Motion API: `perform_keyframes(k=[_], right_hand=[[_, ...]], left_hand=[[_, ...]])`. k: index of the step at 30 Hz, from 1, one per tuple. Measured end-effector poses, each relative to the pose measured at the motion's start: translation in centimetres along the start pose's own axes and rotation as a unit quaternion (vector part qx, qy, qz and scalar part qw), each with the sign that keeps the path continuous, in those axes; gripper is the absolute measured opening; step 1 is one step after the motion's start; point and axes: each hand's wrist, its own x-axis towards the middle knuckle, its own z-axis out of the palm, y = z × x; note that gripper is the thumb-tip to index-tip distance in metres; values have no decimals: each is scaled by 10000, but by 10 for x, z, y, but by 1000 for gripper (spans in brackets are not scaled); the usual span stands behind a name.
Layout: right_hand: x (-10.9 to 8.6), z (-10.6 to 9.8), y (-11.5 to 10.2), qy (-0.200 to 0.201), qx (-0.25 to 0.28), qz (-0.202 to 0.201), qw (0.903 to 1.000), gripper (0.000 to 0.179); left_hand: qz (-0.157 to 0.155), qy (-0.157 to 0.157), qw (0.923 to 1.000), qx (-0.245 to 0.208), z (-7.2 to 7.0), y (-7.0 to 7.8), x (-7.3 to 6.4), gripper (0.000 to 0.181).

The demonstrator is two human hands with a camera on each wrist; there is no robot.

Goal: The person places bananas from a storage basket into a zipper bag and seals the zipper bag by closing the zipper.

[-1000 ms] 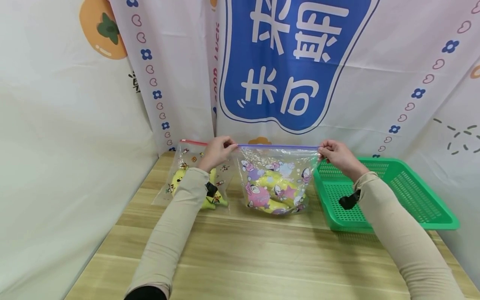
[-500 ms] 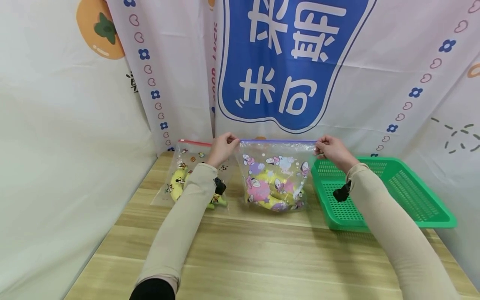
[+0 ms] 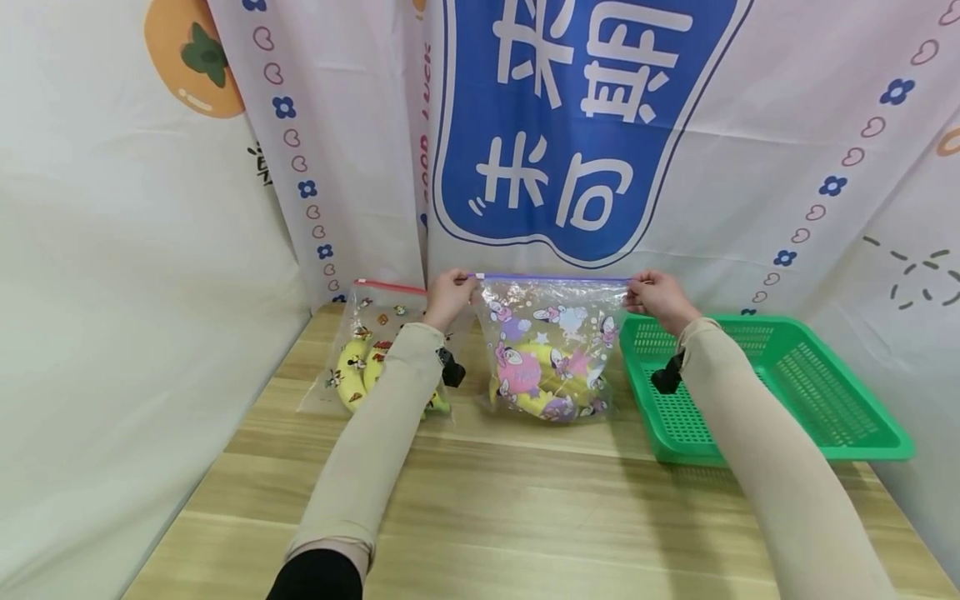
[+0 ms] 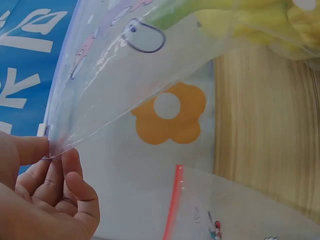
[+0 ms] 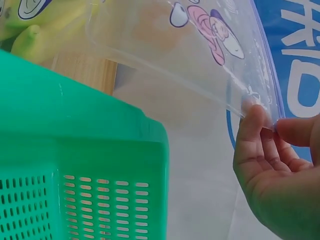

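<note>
A clear zip bag (image 3: pixel 555 333) printed with pink and purple cartoon figures stands upright, yellow bananas (image 3: pixel 543 379) low inside it. My left hand (image 3: pixel 447 296) pinches its top left corner between thumb and fingers, right beside the white slider (image 4: pixel 42 130) on the purple zip strip. At the opposite top corner, my right hand (image 3: pixel 660 298) also pinches the plastic. The strip runs straight and taut between the hands. Left of it lies a second zip bag (image 3: pixel 401 312) with a red strip and bananas (image 3: pixel 350 371) inside, partly hidden by my left forearm.
A green perforated basket (image 3: pixel 832 400) stands on the right of the wooden table (image 3: pixel 525 500), partly under my right forearm. A printed cloth (image 3: pixel 675 217) hangs close behind the bags. Another white cloth (image 3: pixel 135 333) borders the left table edge.
Both hands have raised the purple strip slightly, and the right hand has shifted a little left. The white slider now shows beside the left hand. The red-strip bag stays put.
</note>
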Motion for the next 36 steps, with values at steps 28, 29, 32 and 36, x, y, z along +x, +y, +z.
perform_keyframes(k=[28,29,32,36], right_hand=[[-25,-4,-13,-163,-1924,97,9811,62],[-31,-4,-16,-221,-2133,89,9767,66],[-50,-4,-22,-409,-2699,-17,9620,75],[-78,-2,-25,-500,-3235,-361,9442,80]], left_hand=[[-241,-327,9978,527,-16,6,-12,51],[-232,-370,9972,603,-18,6,-15,54],[-161,-548,9927,1059,-26,5,-25,61],[76,-769,9807,1794,-35,6,-42,67]])
